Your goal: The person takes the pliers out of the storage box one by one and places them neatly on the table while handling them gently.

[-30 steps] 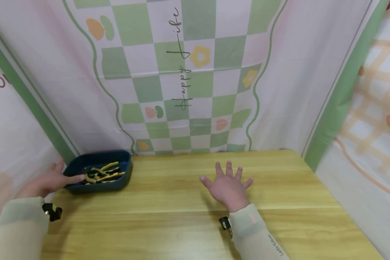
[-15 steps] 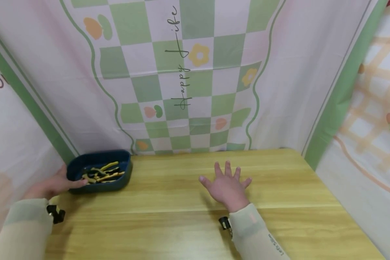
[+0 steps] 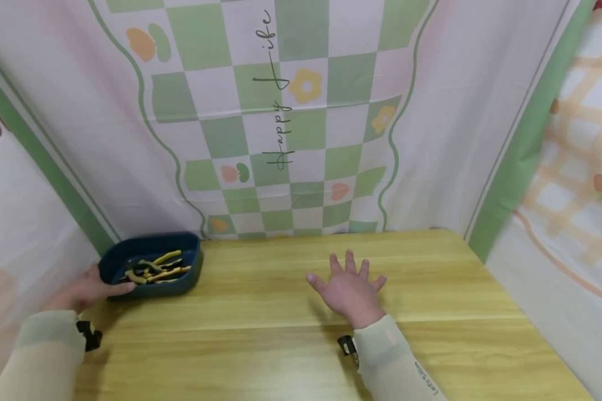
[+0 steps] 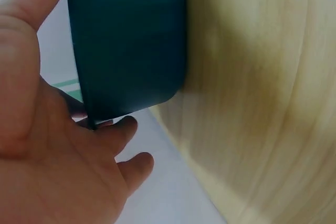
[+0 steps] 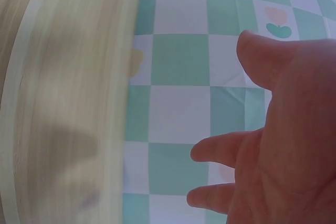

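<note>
At the table's far left corner stands a dark blue plastic bin [image 3: 166, 290] with rounded corners. Several thin yellow and dark strips [image 3: 153, 268] lie in it; their kind is too small to make out. My left hand [image 3: 87, 288] grips the bin's left end, thumb along the front rim and fingers round the corner. In the left wrist view, the bin's wall [image 4: 128, 45] sits between the thumb and the fingers [image 4: 123, 132]. My right hand [image 3: 351, 292] hovers palm down over the table's middle right, fingers spread, holding nothing.
The wood-grain table [image 3: 261, 356] ends at a hanging cloth [image 3: 301, 128] with green checks along the back. More printed cloth hangs at the left [image 3: 25, 206] and the right [image 3: 557, 245]. A small black camera mount sits on each wrist.
My left hand has come in to the right and its fingers have closed round the bin's left end. My right hand stays spread in the same place.
</note>
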Demonstrator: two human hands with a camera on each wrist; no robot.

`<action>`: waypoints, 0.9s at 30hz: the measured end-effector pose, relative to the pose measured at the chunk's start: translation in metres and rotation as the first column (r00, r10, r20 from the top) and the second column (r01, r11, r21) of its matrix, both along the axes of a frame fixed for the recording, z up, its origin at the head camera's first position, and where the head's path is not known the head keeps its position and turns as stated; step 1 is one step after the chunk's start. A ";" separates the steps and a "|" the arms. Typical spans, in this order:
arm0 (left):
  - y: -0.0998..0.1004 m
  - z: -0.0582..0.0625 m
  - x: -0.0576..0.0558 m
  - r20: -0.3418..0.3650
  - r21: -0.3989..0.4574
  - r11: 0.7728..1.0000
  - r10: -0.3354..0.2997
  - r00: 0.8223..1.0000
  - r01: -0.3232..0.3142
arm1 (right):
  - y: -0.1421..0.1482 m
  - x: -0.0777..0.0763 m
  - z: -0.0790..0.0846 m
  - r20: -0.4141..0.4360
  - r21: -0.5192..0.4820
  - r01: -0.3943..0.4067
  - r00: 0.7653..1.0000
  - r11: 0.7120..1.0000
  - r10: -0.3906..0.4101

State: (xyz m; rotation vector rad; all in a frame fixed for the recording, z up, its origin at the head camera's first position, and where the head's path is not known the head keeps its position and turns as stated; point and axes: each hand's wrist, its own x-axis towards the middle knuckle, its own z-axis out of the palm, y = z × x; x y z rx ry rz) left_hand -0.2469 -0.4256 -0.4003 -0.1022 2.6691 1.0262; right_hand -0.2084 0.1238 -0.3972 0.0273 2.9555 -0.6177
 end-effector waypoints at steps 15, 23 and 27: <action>0.013 0.009 0.000 0.134 -0.114 0.993 -0.027 0.991 0.043 | -0.003 -0.001 -0.006 -0.003 -0.008 -0.019 1.000 1.000 0.019; 0.028 0.008 -0.001 0.165 -0.121 0.992 -0.022 0.986 0.043 | -0.002 -0.003 -0.005 0.004 0.001 -0.009 1.000 1.000 0.009; 0.025 0.008 -0.001 0.106 -0.137 0.989 -0.042 0.993 0.057 | 0.004 -0.003 -0.006 0.019 0.014 -0.002 1.000 1.000 0.002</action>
